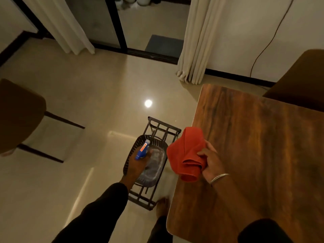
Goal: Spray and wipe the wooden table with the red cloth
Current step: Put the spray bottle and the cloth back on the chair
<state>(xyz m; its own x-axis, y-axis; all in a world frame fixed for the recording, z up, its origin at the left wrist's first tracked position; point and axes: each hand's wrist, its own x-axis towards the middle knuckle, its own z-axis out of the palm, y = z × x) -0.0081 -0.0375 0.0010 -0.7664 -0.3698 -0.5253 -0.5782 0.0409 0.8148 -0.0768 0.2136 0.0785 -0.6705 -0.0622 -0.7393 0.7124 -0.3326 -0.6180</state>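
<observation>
The wooden table fills the right side, its left edge running down the middle of the view. My right hand grips the crumpled red cloth over the table's left edge. My left hand holds a spray bottle with a blue head and a white nozzle, low over a dark basket on the floor to the left of the table. The bottle's body is hidden by my hand.
The basket sits in a dark metal rack on the tiled floor. A brown chair stands at the left, another brown seat behind the table. Curtains and a glass door lie ahead. My bare foot is beside the rack.
</observation>
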